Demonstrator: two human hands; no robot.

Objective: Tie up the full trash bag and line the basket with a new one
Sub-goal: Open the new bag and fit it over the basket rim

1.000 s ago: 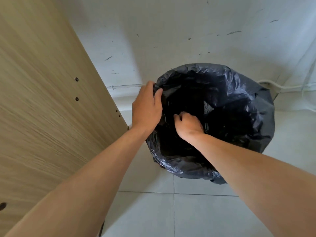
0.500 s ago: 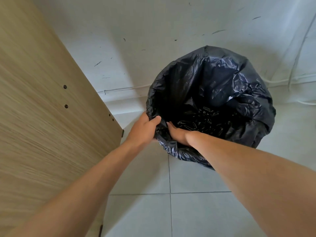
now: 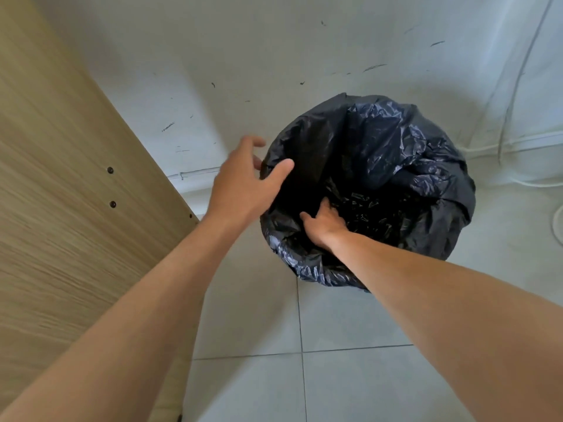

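Observation:
A black trash bag (image 3: pixel 396 153) lines a round basket on the floor, its edge folded over the rim so the basket itself is hidden. My left hand (image 3: pixel 243 184) hovers at the bag's left rim with fingers spread and relaxed, holding nothing. My right hand (image 3: pixel 324 222) reaches down inside the bag near its front-left wall, fingers pressing the plastic; its fingertips are lost in the dark interior.
A wooden furniture panel (image 3: pixel 67 208) stands close on the left. A scuffed white wall (image 3: pixel 274 56) rises behind the basket, with white cables (image 3: pixel 518 141) along its base at right. Grey floor tiles (image 3: pixel 350 376) lie in front.
My left hand has let go of the bag's front-left rim and lifted up and away, fingers spread. My right hand has moved a little deeper inside the bag.

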